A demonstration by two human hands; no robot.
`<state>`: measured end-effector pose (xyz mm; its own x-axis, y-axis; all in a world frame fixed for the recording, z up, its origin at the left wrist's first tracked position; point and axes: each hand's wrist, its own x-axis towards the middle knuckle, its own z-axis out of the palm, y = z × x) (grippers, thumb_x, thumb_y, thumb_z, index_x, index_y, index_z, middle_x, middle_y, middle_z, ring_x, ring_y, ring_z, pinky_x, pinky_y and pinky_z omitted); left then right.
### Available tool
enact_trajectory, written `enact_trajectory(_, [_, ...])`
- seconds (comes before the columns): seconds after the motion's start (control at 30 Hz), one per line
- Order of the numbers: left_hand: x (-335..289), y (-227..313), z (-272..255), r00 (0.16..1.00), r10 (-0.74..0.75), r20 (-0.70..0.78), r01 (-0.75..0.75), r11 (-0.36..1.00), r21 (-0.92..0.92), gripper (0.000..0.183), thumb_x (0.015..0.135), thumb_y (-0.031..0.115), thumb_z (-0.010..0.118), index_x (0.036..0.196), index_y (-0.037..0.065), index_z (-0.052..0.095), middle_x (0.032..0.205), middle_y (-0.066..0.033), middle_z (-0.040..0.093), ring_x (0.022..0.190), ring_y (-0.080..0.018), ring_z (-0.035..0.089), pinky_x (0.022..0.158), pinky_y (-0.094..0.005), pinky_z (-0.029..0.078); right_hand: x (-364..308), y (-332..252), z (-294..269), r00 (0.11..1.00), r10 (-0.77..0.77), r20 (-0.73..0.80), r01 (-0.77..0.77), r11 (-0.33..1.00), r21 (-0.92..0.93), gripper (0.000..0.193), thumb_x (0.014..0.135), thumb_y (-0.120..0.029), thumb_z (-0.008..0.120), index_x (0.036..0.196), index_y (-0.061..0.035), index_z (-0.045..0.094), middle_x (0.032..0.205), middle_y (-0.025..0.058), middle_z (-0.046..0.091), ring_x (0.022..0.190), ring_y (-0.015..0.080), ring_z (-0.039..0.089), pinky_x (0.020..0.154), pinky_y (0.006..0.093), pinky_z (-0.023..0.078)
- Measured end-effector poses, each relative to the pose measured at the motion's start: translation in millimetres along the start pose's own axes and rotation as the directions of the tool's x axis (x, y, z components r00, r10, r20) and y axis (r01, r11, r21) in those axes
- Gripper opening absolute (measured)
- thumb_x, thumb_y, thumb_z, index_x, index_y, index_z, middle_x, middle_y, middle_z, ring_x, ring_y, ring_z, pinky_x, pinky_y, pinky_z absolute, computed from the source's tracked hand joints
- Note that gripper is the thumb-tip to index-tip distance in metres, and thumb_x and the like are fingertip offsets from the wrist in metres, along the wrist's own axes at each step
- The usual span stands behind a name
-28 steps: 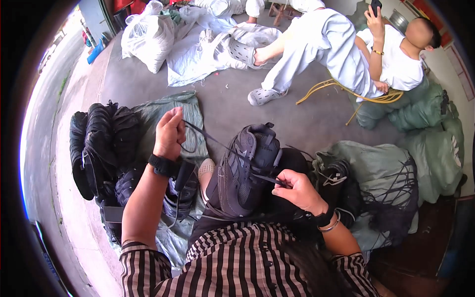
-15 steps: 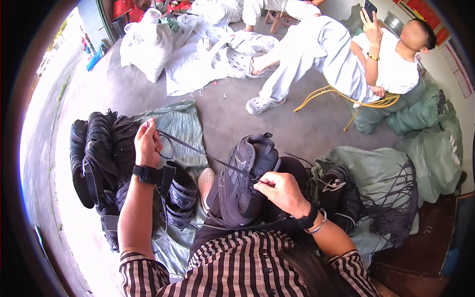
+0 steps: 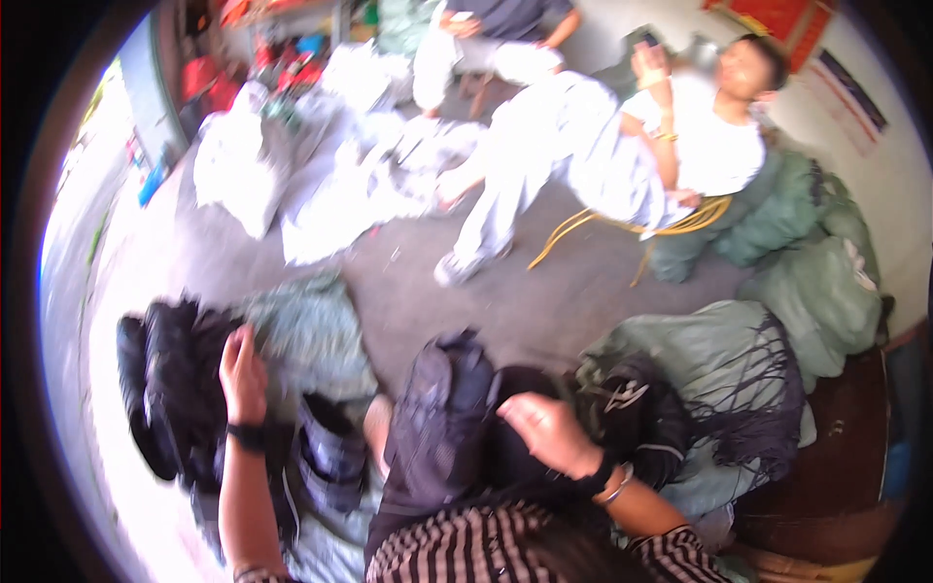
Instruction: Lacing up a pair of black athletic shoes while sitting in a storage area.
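Note:
A dark grey sports shoe (image 3: 439,418) rests on my lap, toe toward me, its outline smeared by motion. Off to its left, my left hand (image 3: 243,377) is raised beside a stack of dark shoes, fingers closed; any lace in it is lost in the blur. My right hand (image 3: 552,429) hovers just right of the shoe, apart from it, with thumb and fingertips drawn together. Whatever it may pinch cannot be made out.
Dark shoes (image 3: 180,389) are stacked at left, and more shoe pieces (image 3: 335,452) lie nearer me. A bundle of dark laces (image 3: 748,408) lies over a green sack (image 3: 671,330) at right. One person (image 3: 700,136) reclines on a yellow chair (image 3: 583,223); another (image 3: 496,49) sits behind.
The view has tilted up, so the scene sits lower. The lace seen stretched between my hands no longer shows. My right hand has come away from the shoe, rightward.

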<state>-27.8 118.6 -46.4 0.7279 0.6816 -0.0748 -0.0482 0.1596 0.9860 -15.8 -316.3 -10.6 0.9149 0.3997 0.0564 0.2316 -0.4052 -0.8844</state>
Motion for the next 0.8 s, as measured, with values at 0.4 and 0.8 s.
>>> enact_trajectory(0.4, [12,-30,-28,0.994,-0.092,0.051,0.087,0.992,0.087,0.014,0.095,0.026,0.053,0.093,0.013,0.059,0.054,0.0079,0.037,0.039,-0.0014,0.029,0.033,-0.0189,0.02,-17,38,-40,0.839,0.373,0.395,-0.528,0.73,0.433,0.019,0.088,-0.016,0.06,0.088,0.0012,0.066,0.069,0.0029,0.062,0.05,0.0026,0.047,0.044,0.0174,0.032])
enact_trajectory(0.8, [-50,-76,21,0.901,-0.368,0.231,0.276,0.895,0.351,0.02,0.089,0.014,0.043,0.094,0.006,0.06,0.069,-0.0008,0.051,0.044,-0.0057,0.037,0.037,-0.0218,0.031,-40,117,-57,0.917,0.302,-0.259,-0.354,0.917,-0.183,0.027,0.088,-0.023,0.052,0.096,-0.0011,0.067,0.075,0.0158,0.065,0.072,0.0261,0.064,0.069,0.0362,0.049])
